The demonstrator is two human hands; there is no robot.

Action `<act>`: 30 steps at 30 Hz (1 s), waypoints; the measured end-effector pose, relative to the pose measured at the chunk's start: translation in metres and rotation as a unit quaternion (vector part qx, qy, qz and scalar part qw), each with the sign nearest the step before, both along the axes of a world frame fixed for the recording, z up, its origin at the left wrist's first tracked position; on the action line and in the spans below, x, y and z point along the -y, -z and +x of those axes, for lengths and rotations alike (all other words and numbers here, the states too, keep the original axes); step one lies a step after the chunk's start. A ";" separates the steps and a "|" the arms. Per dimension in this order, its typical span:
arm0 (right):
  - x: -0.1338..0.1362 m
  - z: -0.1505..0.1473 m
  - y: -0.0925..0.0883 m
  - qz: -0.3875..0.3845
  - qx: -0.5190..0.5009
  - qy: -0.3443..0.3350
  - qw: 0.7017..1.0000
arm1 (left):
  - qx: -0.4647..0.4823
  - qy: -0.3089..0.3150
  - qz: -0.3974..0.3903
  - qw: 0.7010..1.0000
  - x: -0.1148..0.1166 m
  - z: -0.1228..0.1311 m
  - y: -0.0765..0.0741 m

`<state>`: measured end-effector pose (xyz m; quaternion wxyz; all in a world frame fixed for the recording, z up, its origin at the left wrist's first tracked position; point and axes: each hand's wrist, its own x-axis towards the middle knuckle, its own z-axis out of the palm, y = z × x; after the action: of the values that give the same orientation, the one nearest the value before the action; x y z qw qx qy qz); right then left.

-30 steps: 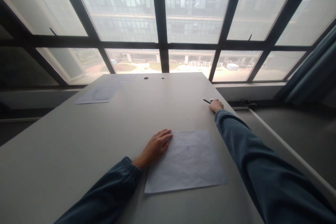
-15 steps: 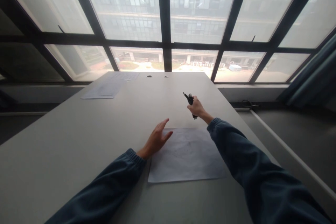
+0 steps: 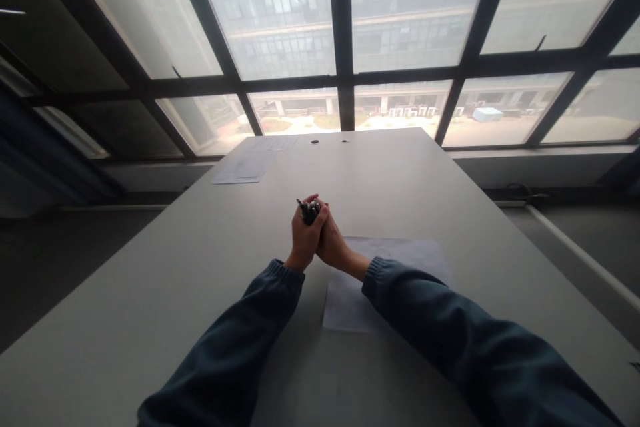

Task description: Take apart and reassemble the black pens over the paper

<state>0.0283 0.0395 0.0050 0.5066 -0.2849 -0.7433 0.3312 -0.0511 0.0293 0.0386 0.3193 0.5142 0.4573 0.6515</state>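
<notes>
A bundle of dark pens stands upright between my two hands, with only the upper ends showing. My left hand wraps round it from the left. From the right, my right hand closes in and presses against the left one; its fingers are largely hidden. Just right of my hands and under my right forearm lies a white sheet of paper, flat on the white table.
More papers lie at the far left of the table. Two small round holes, one of them a dark grommet, sit near the far edge. Large windows rise beyond the table, and a white pipe runs along the floor at right.
My right hand has brought the pens left and nearer to my left hand, which has gone from spread to closed round them. The camera view has turned slightly left.
</notes>
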 end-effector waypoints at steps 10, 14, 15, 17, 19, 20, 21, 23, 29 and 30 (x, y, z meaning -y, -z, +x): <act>-0.006 -0.001 0.038 0.079 0.082 0.045 0.993 | -0.144 -0.112 0.072 0.981 -0.006 -0.016 0.016; -0.004 -0.001 0.036 0.033 0.002 0.018 0.999 | -0.148 -0.099 0.070 0.982 -0.010 -0.018 0.017; -0.004 -0.001 0.036 0.013 -0.025 0.015 0.999 | -0.132 -0.095 0.066 0.985 -0.012 -0.020 0.018; -0.007 -0.001 0.037 -0.037 -0.063 0.013 0.997 | -0.102 -0.096 0.064 0.988 -0.017 -0.023 0.022; -0.010 -0.002 0.039 -0.097 -0.056 0.003 0.994 | -0.097 -0.096 0.069 0.988 -0.020 -0.026 0.026; -0.012 -0.002 0.041 -0.121 -0.040 -0.008 0.992 | -0.102 -0.090 0.070 0.988 -0.021 -0.027 0.028; -0.014 -0.003 0.042 -0.133 -0.024 -0.017 0.991 | -0.110 -0.084 0.072 0.988 -0.021 -0.027 0.030; -0.015 -0.003 0.042 -0.116 -0.008 -0.032 0.993 | -0.125 -0.072 0.074 0.987 -0.020 -0.026 0.032; -0.014 -0.002 0.040 -0.078 0.024 -0.002 0.997 | -0.129 -0.026 0.047 0.990 -0.014 -0.019 0.031; -0.014 -0.002 0.040 -0.077 0.033 0.000 0.997 | -0.130 -0.026 0.042 0.990 -0.013 -0.018 0.031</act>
<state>0.0267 0.0537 -0.0355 0.4589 -0.3339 -0.7317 0.3776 -0.0694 0.0426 0.0076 0.2182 0.5954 0.4803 0.6060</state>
